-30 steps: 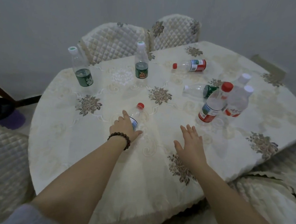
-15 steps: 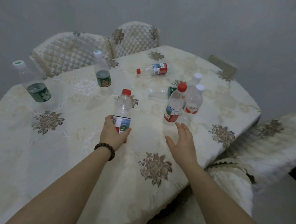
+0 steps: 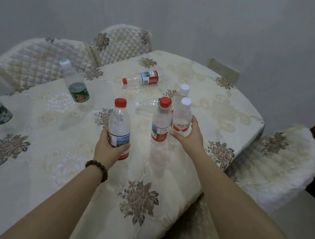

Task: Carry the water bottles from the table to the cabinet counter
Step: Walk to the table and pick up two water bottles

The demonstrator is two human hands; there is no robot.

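Gripping red-capped bottle (image 3: pixel 119 124) upright, left hand (image 3: pixel 108 149), right hand (image 3: pixel 191 135) reaching white-capped bottle (image 3: pixel 181 119)

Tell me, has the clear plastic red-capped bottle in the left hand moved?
Yes. The red-capped bottle lay on the tablecloth; now the left hand holds it upright.
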